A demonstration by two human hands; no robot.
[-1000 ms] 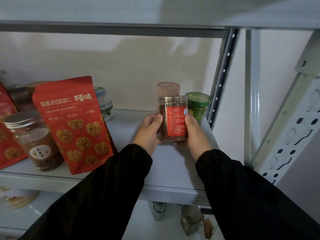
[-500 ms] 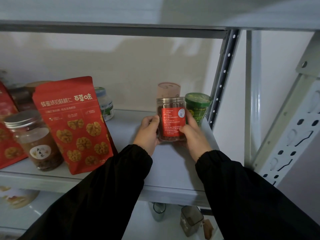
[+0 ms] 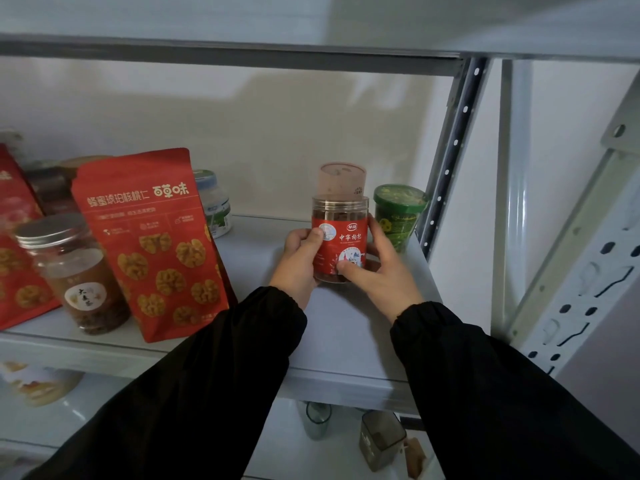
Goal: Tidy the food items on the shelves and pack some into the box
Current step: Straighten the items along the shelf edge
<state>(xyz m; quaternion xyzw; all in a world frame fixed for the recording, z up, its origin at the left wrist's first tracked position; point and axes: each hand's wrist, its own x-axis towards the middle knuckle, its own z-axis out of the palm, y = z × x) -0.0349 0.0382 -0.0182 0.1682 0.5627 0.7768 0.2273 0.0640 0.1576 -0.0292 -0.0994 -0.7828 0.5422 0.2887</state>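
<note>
Head view | both hands (image 3: pixel 301 261) (image 3: pixel 377 268) grip red-labelled jar (image 3: pixel 339 237) upright

1. Red-labelled jar (image 3: pixel 340 237): clear plastic, clear lid, dark reddish contents. Upright, label facing out, gripped by left hand (image 3: pixel 299 261) and right hand (image 3: pixel 381 268), low over the shelf (image 3: pixel 346 334), right of centre.
2. Pink tube (image 3: pixel 343 180): tall cylinder, upright, directly behind item 1.
3. Green tub (image 3: pixel 398 216): patterned, green lid, upright in the rear right corner.
4. Walnut pouch (image 3: pixel 152 244): red, standing, front left.
5. Silver-lidded jar (image 3: pixel 72 271): clear, brown contents, upright, just left of item 4.
6. White bottle (image 3: pixel 214 202): pale cap, behind item 4.
7. Second red pouch (image 3: pixel 17 254): far left, partly cut off.
</note>
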